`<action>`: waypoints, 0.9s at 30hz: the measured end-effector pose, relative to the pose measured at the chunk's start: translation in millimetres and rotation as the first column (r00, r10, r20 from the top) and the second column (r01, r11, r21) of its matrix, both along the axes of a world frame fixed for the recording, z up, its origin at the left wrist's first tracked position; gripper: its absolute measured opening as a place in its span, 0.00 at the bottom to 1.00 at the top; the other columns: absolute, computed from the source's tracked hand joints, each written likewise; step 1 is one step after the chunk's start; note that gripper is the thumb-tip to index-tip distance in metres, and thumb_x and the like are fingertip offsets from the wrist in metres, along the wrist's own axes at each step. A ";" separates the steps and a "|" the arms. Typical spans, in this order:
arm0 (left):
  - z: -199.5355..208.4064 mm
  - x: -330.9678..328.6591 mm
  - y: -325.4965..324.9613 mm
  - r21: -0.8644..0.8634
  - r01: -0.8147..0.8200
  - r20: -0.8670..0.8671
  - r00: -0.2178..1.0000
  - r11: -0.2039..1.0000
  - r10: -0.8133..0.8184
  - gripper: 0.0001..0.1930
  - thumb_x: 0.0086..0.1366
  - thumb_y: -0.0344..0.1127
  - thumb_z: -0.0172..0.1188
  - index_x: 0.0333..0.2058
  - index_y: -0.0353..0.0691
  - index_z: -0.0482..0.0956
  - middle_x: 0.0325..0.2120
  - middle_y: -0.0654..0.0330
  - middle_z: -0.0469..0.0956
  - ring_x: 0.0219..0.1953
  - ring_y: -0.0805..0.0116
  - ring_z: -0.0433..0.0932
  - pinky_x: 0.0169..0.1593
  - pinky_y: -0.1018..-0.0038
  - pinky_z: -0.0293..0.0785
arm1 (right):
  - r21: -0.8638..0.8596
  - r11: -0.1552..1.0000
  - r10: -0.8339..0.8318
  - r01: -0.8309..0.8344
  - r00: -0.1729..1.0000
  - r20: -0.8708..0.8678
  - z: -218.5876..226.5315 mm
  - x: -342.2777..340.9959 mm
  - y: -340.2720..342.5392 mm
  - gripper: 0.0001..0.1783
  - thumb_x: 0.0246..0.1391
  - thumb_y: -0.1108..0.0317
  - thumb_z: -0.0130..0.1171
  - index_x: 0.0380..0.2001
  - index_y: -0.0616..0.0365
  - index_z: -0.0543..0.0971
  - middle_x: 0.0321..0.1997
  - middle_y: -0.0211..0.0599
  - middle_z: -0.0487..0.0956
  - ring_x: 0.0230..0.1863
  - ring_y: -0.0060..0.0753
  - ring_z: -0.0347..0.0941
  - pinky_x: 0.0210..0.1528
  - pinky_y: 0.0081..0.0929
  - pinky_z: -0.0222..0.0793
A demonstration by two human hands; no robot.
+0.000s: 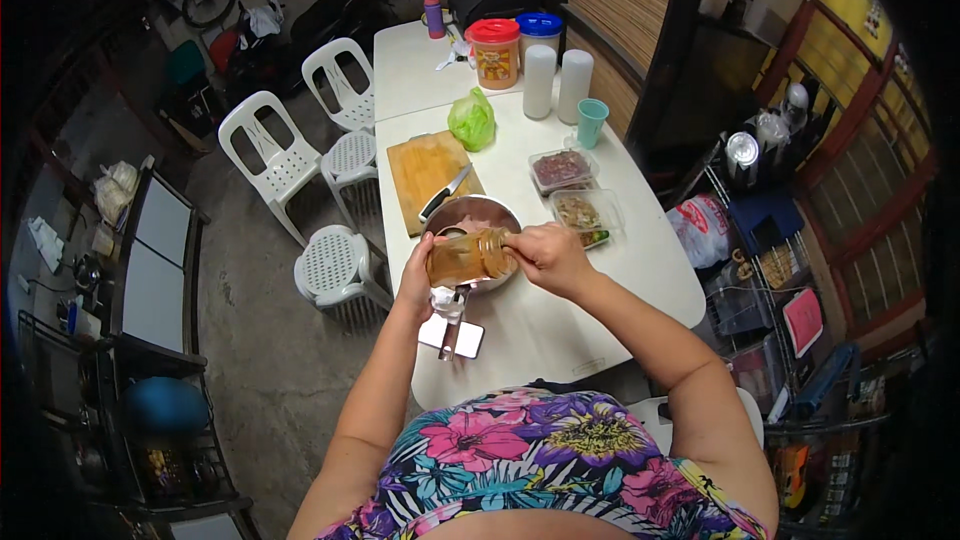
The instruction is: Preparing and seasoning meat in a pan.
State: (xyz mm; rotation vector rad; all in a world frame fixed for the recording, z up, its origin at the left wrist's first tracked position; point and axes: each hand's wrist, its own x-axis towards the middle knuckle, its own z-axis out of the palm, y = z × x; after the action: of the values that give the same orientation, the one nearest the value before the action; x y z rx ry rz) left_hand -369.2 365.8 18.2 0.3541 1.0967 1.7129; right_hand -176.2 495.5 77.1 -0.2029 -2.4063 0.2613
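floral top (590, 437), crosswise jar (456, 260), neck (493, 253) rightward

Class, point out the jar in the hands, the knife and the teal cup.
Jar (462, 259): head view, middle of its side.
Knife (446, 193): head view, where blade meets handle.
Teal cup (591, 125): head view, middle of its outer wall.

The jar (458, 259) hides part of the metal bowl (507, 215), whose pale contents (473, 224) show too little to identify.
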 end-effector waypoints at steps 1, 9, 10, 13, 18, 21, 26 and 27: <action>0.8 -0.9 -0.1 0.000 -0.003 0.000 1.000 1.000 0.003 0.19 0.68 0.49 0.44 0.42 0.40 0.74 0.37 0.58 0.78 0.40 0.65 0.77 0.46 0.69 0.72 | -0.094 0.995 -0.012 0.013 1.000 0.014 -4.4 0.5 -2.3 0.07 0.47 0.65 0.61 0.29 0.53 0.80 0.22 0.37 0.76 0.24 0.42 0.73 0.27 0.36 0.68; -5.9 -11.5 0.7 -0.017 0.021 -0.088 0.996 1.000 -0.023 0.16 0.68 0.49 0.43 0.39 0.43 0.73 0.35 0.60 0.77 0.39 0.68 0.77 0.44 0.72 0.72 | -0.596 0.797 0.013 0.100 0.983 0.183 -28.3 -1.6 -5.3 0.09 0.48 0.66 0.59 0.31 0.57 0.82 0.25 0.38 0.79 0.25 0.35 0.75 0.29 0.28 0.69; -8.5 -13.3 2.3 -0.017 0.021 -0.087 0.996 1.000 -0.022 0.16 0.68 0.49 0.43 0.39 0.43 0.73 0.35 0.60 0.77 0.39 0.68 0.77 0.44 0.72 0.72 | -0.743 0.657 0.026 0.131 0.980 0.196 -33.6 -2.7 -2.9 0.09 0.49 0.66 0.59 0.31 0.59 0.82 0.25 0.36 0.80 0.25 0.31 0.74 0.29 0.27 0.69; -17.9 -20.8 6.7 -0.026 0.013 -0.169 0.985 1.000 -0.017 0.16 0.68 0.48 0.44 0.39 0.43 0.72 0.34 0.61 0.77 0.38 0.69 0.77 0.43 0.73 0.72 | -0.924 0.350 0.063 0.151 0.981 0.184 -32.0 -6.9 -2.8 0.09 0.49 0.67 0.59 0.30 0.62 0.81 0.24 0.31 0.79 0.24 0.24 0.71 0.28 0.24 0.67; -34.2 -32.5 13.7 -0.028 -0.025 -0.256 0.967 0.999 0.017 0.15 0.68 0.48 0.44 0.39 0.43 0.72 0.32 0.62 0.76 0.36 0.70 0.76 0.42 0.73 0.72 | -0.985 -0.035 0.105 0.168 0.981 0.163 -31.8 -13.4 7.1 0.06 0.48 0.70 0.60 0.27 0.62 0.81 0.20 0.29 0.76 0.17 0.17 0.62 0.18 0.19 0.56; -42.0 -38.1 15.7 -0.033 -0.070 -0.214 0.975 0.997 0.061 0.16 0.68 0.48 0.44 0.40 0.42 0.72 0.33 0.62 0.76 0.36 0.70 0.76 0.43 0.73 0.72 | -0.968 -0.230 0.068 0.097 0.994 0.083 -40.0 -17.7 15.3 0.05 0.48 0.70 0.60 0.23 0.59 0.79 0.15 0.26 0.71 0.11 0.14 0.53 0.14 0.17 0.44; -38.3 -40.7 12.3 -0.067 -0.166 -0.182 0.972 0.984 0.152 0.17 0.68 0.48 0.46 0.39 0.41 0.74 0.34 0.62 0.75 0.38 0.71 0.74 0.45 0.74 0.69 | -0.940 -0.315 0.026 0.132 0.991 0.130 -48.1 -23.2 35.8 0.10 0.48 0.69 0.60 0.17 0.56 0.74 0.11 0.23 0.65 0.09 0.15 0.51 0.12 0.18 0.42; -35.3 -40.2 9.6 -0.094 -0.203 -0.124 0.974 0.975 0.191 0.17 0.67 0.48 0.47 0.38 0.40 0.74 0.35 0.62 0.74 0.39 0.72 0.73 0.46 0.75 0.68 | -0.940 -0.315 0.033 0.135 0.991 0.131 -47.1 -25.5 39.0 0.10 0.48 0.69 0.60 0.17 0.56 0.74 0.11 0.23 0.65 0.09 0.15 0.51 0.12 0.18 0.42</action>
State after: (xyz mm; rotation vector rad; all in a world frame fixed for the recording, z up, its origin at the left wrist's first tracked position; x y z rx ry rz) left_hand -409.4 375.4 -17.1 0.2863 1.3384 1.8171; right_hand -201.7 534.5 29.9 -1.1074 -1.4051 2.3434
